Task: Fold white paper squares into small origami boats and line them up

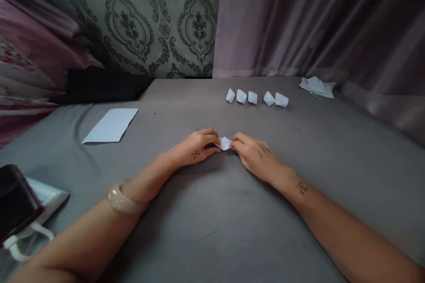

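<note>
My left hand [196, 147] and my right hand [254, 154] meet in the middle of a grey cloth surface [212, 221]. Between their fingertips lies a small folded white paper piece [224, 143], pinched from both sides. Both hands rest low on the cloth, fingers curled inward. A pale bangle [123, 199] sits on my left wrist. Beyond the hands, a row of several small folded white paper shapes [255, 97] stands on the cloth.
A flat white sheet [111, 125] lies at the left. Crumpled white paper scraps [317, 86] sit at the far right by the curtain. A dark object on a white thing [20, 205] is at the left edge. A black cushion [102, 86] lies at the back left.
</note>
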{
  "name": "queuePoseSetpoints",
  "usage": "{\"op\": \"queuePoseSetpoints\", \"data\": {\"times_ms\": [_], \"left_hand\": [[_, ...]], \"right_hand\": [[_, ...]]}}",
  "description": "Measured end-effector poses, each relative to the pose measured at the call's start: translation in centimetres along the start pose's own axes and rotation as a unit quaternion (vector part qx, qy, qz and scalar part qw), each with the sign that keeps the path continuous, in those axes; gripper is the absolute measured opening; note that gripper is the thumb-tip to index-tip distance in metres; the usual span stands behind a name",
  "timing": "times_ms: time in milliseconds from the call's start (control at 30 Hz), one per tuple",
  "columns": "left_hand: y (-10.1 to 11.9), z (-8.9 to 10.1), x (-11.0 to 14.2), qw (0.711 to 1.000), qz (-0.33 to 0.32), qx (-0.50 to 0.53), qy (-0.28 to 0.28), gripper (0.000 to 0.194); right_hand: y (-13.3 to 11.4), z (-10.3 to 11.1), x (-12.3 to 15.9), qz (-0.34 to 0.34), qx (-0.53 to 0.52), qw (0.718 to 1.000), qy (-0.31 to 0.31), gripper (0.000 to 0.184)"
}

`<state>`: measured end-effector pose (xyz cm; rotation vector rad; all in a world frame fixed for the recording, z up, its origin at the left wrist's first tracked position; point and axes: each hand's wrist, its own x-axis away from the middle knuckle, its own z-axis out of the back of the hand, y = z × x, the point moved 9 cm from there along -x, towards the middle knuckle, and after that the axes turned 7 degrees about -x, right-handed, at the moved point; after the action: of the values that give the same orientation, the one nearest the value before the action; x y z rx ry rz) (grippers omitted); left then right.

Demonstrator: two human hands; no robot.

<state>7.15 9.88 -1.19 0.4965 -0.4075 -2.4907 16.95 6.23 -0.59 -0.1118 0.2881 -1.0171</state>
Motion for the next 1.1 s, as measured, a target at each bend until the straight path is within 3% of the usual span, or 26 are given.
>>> {"op": "queuePoseSetpoints", "data": {"times_ms": [400,667,767,833,967,1100], "left_hand": [[-0.6,-0.4,0.1,0.998,0.047,-0.018,0.023,0.020],[-1.2,-0.2,-0.1,0.995,0.095,0.019,0.034,0.021],[-2.0,-0.2,0.1,0.986,0.138,0.079,0.040,0.020],[-2.7,-0.4,0.4,0.967,0.179,0.177,0.047,0.023],[-3.1,-0.7,0.6,0.889,0.220,0.394,0.080,0.027],[-3.3,0.0,0.9,0.843,0.232,0.462,0.145,0.024]], "right_hand": [[0.8,-0.1,0.0,-0.065,-0.062,0.995,0.045,0.016],[1.8,-0.2,-0.1,-0.118,-0.125,0.984,0.054,0.019],[2.2,-0.2,-0.2,-0.111,-0.180,0.974,0.075,0.018],[2.6,-0.2,-0.4,-0.111,-0.236,0.961,0.092,0.018],[4.4,-1.2,-0.2,-0.185,-0.369,0.906,0.093,0.021],[4.9,-1.3,0.0,-0.219,-0.439,0.865,0.104,0.028]]}}
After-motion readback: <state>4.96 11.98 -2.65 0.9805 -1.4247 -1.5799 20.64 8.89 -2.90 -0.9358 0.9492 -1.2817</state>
